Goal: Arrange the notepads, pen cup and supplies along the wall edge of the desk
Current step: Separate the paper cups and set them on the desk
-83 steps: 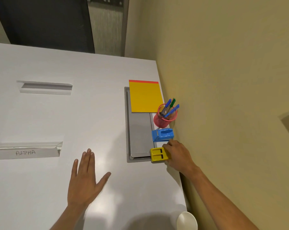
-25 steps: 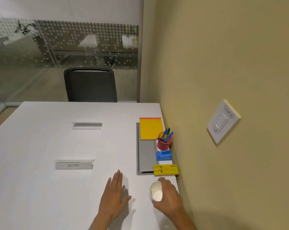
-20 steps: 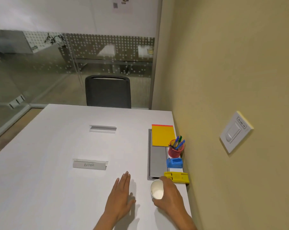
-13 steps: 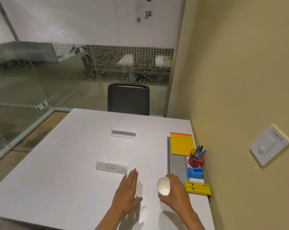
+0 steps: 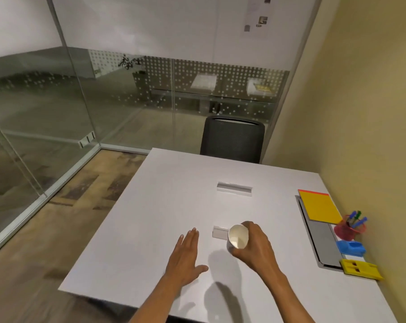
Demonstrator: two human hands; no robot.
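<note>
My right hand [image 5: 255,247] grips a white paper cup [image 5: 238,236], lifted above the middle of the white desk [image 5: 169,206] and tilted with its mouth toward me. My left hand [image 5: 185,257] lies flat on the desk, fingers spread, holding nothing. Along the yellow wall on the right sits a row: a yellow notepad [image 5: 319,207], a red pen cup [image 5: 348,230] with blue and green pens, a blue supply piece [image 5: 351,248] and a yellow supply piece [image 5: 360,269].
A grey cable hatch [image 5: 323,241] lies beside the row. Two clear nameplate holders stand on the desk, one far [image 5: 234,188], one [image 5: 219,231] partly behind the cup. A black chair [image 5: 232,142] is at the far edge. Glass walls stand to the left.
My right hand has lifted the paper cup and carried it left, away from the wall row toward the desk's middle. My head has turned left. The left hand stays flat.
</note>
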